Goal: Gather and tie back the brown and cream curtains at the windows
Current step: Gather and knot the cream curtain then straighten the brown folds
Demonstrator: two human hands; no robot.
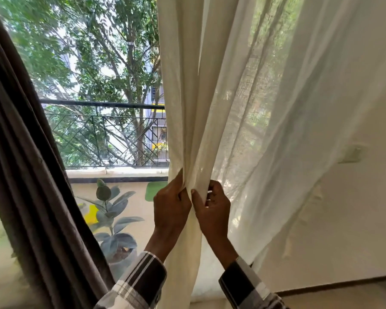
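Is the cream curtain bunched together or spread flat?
Partly bunched: both hands, left hand and right hand, pinch the cream curtain into folds; its right part fans out.

Both hands (172, 208) (212, 210) raised, fingers (181, 192) curled.

One cream curtain (221, 90), one brown curtain (25, 175), two hands, one potted plant (113, 219), one balcony railing (103, 105)

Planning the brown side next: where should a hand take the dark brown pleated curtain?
Grip the dark brown pleated curtain around its bunched folds at mid-height, coming from its window-side edge. The pleats already hang gathered there, slanting left, while both hands hold the cream curtain.
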